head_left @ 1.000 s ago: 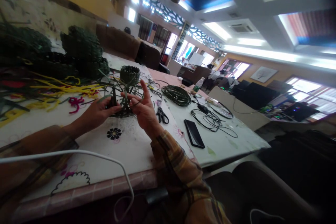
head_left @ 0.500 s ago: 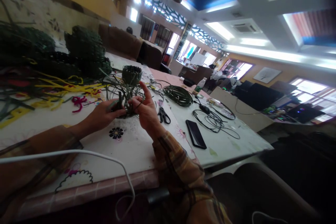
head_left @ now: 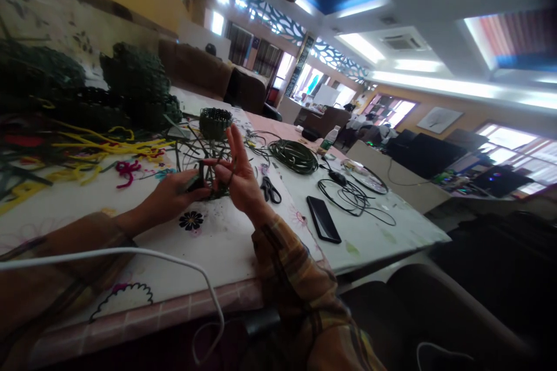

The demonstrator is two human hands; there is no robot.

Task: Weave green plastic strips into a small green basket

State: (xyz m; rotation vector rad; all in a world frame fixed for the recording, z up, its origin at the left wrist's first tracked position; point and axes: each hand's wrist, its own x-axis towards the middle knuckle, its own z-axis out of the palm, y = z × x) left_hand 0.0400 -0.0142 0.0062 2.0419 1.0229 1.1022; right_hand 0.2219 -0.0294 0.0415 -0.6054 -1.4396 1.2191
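My left hand point(head_left: 176, 190) is closed around a bundle of dark green flat strips point(head_left: 201, 174), low over the white table cover. Facing it, my right hand point(head_left: 244, 185) pinches a thin green strand point(head_left: 234, 169) between thumb and finger, while other fingers point upward. Loose strands point(head_left: 187, 148) spread out behind both hands. Just beyond the raised fingertips stands a small dark green woven basket point(head_left: 214, 123). Black-handled scissors point(head_left: 270, 190) lie to the right of my right hand. How the strips join between the hands is too blurred to make out.
Larger green woven pieces point(head_left: 134, 78) pile up at the back left, near yellow strips point(head_left: 104, 148) and a magenta knotted piece point(head_left: 127, 173). To the right lie a coil of green strip point(head_left: 293, 156), a phone point(head_left: 323, 218) and black cable point(head_left: 348, 200). A white cable point(head_left: 165, 256) crosses in front.
My right hand's fingers have straightened upward, and the strand now shows around them. My left hand keeps its grip on the strips. The whole view has shifted slightly.
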